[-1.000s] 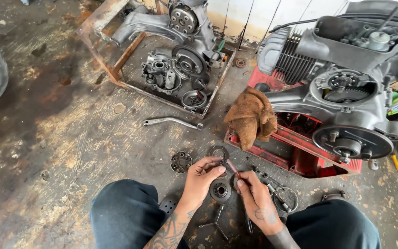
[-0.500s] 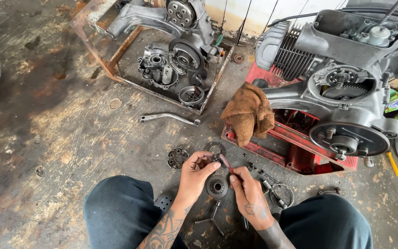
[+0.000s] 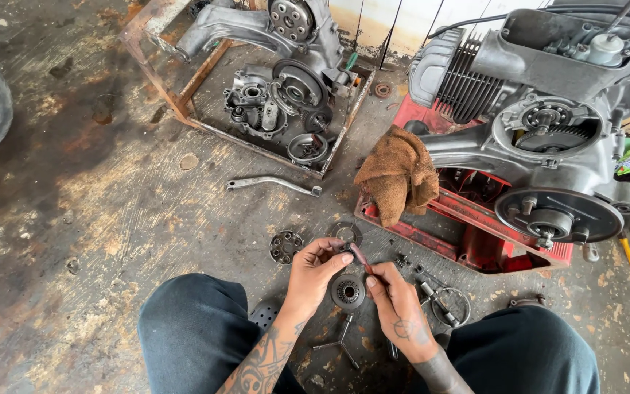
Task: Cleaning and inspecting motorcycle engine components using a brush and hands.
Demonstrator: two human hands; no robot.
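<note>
Hands have risen slightly: left hand (image 3: 313, 271) and right hand (image 3: 395, 306) both pinch the reddish tool (image 3: 361, 257) above the hub (image 3: 348, 292).

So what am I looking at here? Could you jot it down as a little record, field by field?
Setting: stained concrete workshop floor, person seated, seen from above
Left hand: pinches the upper end of a thin reddish rod
Right hand: fingertips grip the rod's lower end
Below the hands: round dark toothed metal part on the floor
Nearby on the floor: perforated disc, three-armed wrench, long bent lever
Right side: engine over a red tray, brown rag draped on the tray's edge
Far side: rusty metal frame holding engine casing parts
</note>
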